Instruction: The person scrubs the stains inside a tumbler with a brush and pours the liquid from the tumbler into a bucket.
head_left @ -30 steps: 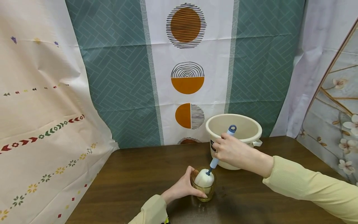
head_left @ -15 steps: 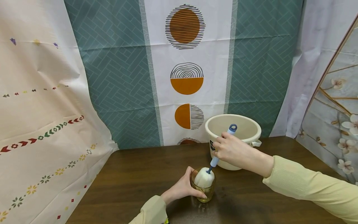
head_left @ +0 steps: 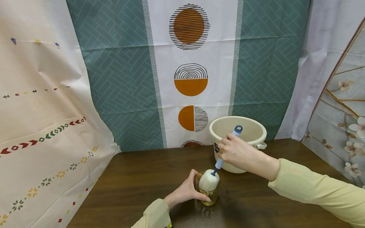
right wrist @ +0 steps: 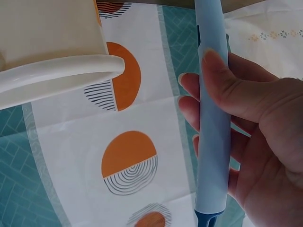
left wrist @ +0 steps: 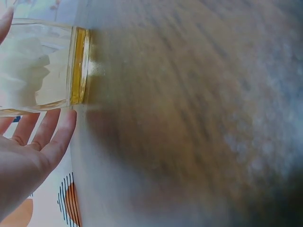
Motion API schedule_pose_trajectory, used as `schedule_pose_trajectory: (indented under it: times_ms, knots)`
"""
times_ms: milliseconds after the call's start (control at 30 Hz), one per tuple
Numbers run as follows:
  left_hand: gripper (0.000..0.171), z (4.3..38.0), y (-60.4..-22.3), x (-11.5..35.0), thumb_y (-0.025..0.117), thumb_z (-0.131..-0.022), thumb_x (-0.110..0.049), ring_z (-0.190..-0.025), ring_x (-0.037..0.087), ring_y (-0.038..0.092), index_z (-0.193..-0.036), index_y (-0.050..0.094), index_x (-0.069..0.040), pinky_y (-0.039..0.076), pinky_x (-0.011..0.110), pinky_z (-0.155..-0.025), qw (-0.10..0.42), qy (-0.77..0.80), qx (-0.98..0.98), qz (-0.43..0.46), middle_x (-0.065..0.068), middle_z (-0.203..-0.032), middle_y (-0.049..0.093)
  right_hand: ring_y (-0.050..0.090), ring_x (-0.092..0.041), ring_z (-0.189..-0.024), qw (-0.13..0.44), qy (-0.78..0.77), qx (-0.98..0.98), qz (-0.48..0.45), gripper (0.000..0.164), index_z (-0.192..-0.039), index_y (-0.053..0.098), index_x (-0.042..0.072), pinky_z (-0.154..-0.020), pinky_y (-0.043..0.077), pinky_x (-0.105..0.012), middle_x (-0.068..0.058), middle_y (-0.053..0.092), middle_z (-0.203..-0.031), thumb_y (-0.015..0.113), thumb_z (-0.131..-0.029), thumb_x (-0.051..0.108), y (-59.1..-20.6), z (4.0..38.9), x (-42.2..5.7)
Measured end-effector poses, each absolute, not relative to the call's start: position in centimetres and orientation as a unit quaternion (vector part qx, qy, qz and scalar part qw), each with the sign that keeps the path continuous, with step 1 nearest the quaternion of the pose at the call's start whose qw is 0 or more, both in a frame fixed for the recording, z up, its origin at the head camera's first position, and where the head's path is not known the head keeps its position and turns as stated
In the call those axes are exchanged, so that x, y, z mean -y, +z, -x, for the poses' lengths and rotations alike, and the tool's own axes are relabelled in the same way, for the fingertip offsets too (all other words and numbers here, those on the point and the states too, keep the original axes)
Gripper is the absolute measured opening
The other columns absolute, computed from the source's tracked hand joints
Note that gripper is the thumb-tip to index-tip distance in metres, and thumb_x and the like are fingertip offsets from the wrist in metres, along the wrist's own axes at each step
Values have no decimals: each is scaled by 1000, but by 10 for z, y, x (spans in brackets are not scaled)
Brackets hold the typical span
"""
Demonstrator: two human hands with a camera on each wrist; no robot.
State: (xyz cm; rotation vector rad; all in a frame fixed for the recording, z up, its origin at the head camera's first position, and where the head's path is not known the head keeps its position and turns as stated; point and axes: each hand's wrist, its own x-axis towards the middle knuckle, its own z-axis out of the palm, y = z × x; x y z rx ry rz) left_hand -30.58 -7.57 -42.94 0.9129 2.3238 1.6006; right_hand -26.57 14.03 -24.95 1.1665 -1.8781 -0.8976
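Note:
An amber-tinted drinking glass [head_left: 208, 202] stands on the brown tabletop. My left hand [head_left: 186, 189] holds its side, thumb in front and fingers reaching round behind. In the left wrist view, the fingers of that hand [left wrist: 28, 151] lie along the clear wall of the glass [left wrist: 79, 66], close to its base. Inside the glass sits the white sponge head of a cup brush [head_left: 209, 180], its upper part showing above the rim. My right hand [head_left: 236, 152] grips the slanted light-blue handle. The right wrist view shows thumb and fingers curled round this brush handle [right wrist: 213, 161].
A cream bucket [head_left: 239, 125] stands behind the right hand, with a white lug on its side. Patterned cloths [head_left: 125, 79] hang at the back and both sides of the table [head_left: 137, 183]. A small yellow-and-black item [head_left: 169, 225] peeks out by the left sleeve.
The brush has shifted slightly upward and to the right within the glass, its handle's ring end a little higher. The left hand and glass stay in place.

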Motion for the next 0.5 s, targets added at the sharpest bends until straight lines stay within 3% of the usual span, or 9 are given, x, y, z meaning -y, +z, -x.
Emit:
schedule_pose_trajectory:
  times_ms: [500]
  knots:
    - [63,305,-429,75,83,-65,-19,-104,13,48,-102,33,-8,38,32,-84,96,535,-783,-302,0,-111,47,48,-20,-65,355,-371,735,-444,14,-74,70,24,-65,34,-33,0,54,-68,79,-65,21,-241,261,-137]
